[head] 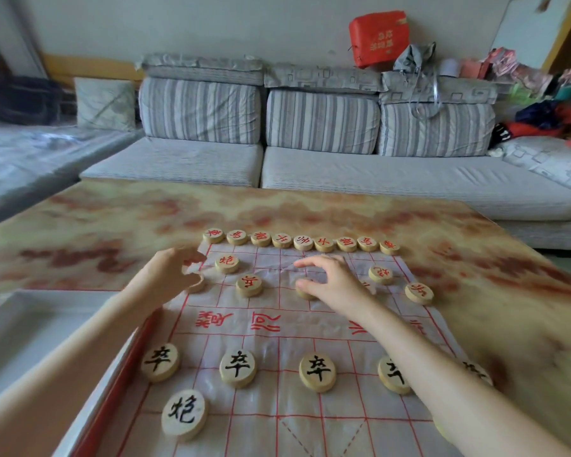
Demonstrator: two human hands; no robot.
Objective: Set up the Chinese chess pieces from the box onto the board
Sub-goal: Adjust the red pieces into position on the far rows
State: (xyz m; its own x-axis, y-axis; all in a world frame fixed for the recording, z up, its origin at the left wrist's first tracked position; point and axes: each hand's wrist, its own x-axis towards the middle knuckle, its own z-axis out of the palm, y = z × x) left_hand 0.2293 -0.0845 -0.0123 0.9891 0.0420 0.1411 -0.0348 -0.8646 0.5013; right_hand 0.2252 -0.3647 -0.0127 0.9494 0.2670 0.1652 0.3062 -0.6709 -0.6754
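The chess board (310, 407), a thin sheet with a red grid, lies on the marbled table (112, 209). Along its far edge stands a row of red pieces (303, 242). Red cannons (227, 262) (380, 274) and red soldiers (249, 284) (418, 292) sit in front of it. My left hand (175, 272) arches over a soldier (195, 285) at the board's left edge, thumb touching it. My right hand (333, 282) hovers with spread fingers over a centre piece (305, 293), thumb against it. Black soldiers (238, 367) (317, 372) and a black cannon (183, 413) stand near me.
A white box (20, 311) lies at the table's near left, and a red-edged part (122, 367) shows beside the board's left side. A grey striped sofa (310, 166) runs behind the table, with a red bag (378, 37) and piled clothes on the right.
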